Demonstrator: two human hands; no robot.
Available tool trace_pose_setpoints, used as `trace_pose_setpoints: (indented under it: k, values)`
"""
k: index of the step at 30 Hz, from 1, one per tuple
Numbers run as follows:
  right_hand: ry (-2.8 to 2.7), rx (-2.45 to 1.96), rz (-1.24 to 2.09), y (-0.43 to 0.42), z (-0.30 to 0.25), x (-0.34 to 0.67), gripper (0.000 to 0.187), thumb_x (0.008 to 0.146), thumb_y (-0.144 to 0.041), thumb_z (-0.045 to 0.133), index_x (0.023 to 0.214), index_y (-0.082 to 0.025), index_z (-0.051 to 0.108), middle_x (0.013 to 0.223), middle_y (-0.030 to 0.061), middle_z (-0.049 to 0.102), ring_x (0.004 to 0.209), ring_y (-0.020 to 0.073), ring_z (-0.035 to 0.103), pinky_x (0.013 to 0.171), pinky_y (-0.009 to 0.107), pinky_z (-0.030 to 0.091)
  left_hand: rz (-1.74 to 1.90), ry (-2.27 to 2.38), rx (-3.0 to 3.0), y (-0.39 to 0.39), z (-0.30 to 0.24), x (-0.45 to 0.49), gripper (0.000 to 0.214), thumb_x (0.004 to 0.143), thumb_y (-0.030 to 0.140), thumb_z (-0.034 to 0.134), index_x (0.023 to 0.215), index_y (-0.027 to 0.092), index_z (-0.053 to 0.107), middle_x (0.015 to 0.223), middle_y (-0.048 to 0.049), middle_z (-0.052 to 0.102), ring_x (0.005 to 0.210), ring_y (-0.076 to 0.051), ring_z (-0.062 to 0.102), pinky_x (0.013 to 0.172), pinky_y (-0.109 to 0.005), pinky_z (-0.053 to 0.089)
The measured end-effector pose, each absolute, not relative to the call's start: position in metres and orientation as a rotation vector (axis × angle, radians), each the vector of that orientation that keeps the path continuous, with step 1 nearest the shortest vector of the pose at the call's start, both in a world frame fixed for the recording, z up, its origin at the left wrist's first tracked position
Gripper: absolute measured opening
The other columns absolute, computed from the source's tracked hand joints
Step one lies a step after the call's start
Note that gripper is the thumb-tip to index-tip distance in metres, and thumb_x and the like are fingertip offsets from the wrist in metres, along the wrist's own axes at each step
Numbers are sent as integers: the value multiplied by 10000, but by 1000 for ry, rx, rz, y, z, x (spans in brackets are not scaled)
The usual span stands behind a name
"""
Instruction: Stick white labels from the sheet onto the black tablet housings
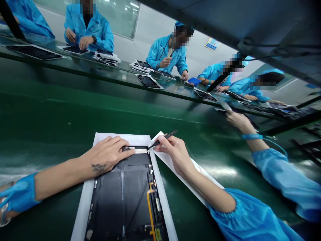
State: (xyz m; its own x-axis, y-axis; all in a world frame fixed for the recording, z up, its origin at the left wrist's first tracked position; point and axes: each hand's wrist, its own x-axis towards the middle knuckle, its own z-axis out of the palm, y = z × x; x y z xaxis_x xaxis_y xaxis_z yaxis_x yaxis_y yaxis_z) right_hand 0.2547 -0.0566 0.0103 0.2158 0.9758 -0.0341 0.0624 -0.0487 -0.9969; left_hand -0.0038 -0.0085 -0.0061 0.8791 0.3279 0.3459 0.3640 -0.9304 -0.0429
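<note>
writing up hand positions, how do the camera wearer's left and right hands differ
The left hand lies palm down on the open tablet, while the right hand pinches a black tool. The left hand is stretched flatter; the right hand is curled. Both are bare and near the tablet's far edge.

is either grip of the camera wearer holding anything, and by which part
The right grip holds a black pointed tool around its middle. The left grip lies on the black panel; no hold shows.

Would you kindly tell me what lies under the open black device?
The device rests on a white sheet, seen along its far edge and both sides; the rest is covered.
</note>
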Motion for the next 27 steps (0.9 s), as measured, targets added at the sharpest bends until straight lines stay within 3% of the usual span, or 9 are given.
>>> trace_pose_setpoints:
  k: [19,27]
  values:
    - [-1294,-1396,880,-59,2,256,363,847,-519,667,781,-165,713,648,28,683,640,177,653,706,322,541,-487,-557,-2982,-8,-2,-3,414,972,66,396,1295,238,590,1132,-103,628,1002,-238,575,808,-351,475]
    - [-1259,-1410,899,-51,2,257,412,798,-574,680,767,-163,693,699,41,680,683,204,668,715,359,564,-363,-526,-2961,-6,3,-5,430,965,46,393,1327,210,559,1162,-107,614,1012,-249,581,821,-360,478]
